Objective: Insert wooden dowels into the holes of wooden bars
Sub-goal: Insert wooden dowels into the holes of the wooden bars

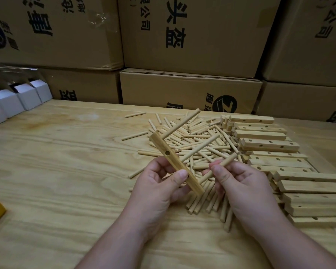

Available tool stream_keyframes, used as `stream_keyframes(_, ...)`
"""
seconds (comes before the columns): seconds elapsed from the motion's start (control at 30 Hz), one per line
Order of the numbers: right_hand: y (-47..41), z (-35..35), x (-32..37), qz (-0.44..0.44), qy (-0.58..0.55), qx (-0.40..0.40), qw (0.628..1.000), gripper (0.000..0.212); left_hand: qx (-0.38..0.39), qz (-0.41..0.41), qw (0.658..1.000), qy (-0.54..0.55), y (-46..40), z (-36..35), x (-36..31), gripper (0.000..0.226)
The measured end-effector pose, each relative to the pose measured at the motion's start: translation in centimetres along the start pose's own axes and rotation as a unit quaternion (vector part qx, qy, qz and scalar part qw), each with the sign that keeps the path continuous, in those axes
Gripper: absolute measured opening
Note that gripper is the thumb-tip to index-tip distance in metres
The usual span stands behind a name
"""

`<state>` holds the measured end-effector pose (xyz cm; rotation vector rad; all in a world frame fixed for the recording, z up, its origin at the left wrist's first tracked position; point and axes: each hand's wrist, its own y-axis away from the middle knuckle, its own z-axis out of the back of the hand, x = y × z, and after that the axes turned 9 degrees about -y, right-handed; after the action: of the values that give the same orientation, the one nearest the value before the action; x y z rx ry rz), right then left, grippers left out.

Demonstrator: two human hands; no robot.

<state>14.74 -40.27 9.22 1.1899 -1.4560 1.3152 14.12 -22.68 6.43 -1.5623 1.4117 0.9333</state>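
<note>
Cartons point(192, 35) across the top bear "头盔" and "公司". At centre the left hand point(159, 183) grips a bar point(175, 162) carrying two dowels; the right hand point(239, 183) pinches a third dowel point(219, 167).

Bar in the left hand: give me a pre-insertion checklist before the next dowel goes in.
1. Left hand grips the bar firmly: ok.
2. Right hand pinches a dowel: ok.
3. Open hole visible on the bar: ok.
4. Two inserted dowels stick out of the bar; fully seated: cannot tell.
5. Held dowel's tip lined up with a hole: not ok, it lies beside the bar.
6. Spare dowel pile within reach: ok.
</note>
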Motion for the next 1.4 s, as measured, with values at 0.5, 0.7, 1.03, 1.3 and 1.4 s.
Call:
stream_keyframes(0.5, -0.8, 0.6, 1.9, 0.062, -0.061, -0.033, 0.996, 0.033, 0.034, 0.017, 0.998, -0.044, 0.2, -0.2, 0.1, 0.035)
stream_keyframes(0.7, -1.1, 0.9, 1.4, 0.06, -0.05, -0.051, 0.996, 0.032, 0.055, 0.018, 0.996, -0.066, 0.3, -0.2, 0.1, 0.032)
stream_keyframes(1.03, 0.1, 0.0, 0.9, 0.044, 0.204, 0.015, 0.978, 0.04, -0.005, 0.02, 0.999, 0.041, -0.2, -0.2, -0.5, 0.036)
stream_keyframes(1.3, -0.6, -0.4, 1.8, 0.022, 0.333, 0.083, 0.939, 0.005, -0.04, 0.013, 0.997, 0.063, -0.4, -0.3, -0.6, 0.033)
stream_keyframes(1.4, -2.0, -2.1, 1.7, 0.034, 0.371, 0.092, 0.923, 0.009, -0.062, 0.023, 0.994, 0.084, -0.6, -0.1, -0.8, 0.044)
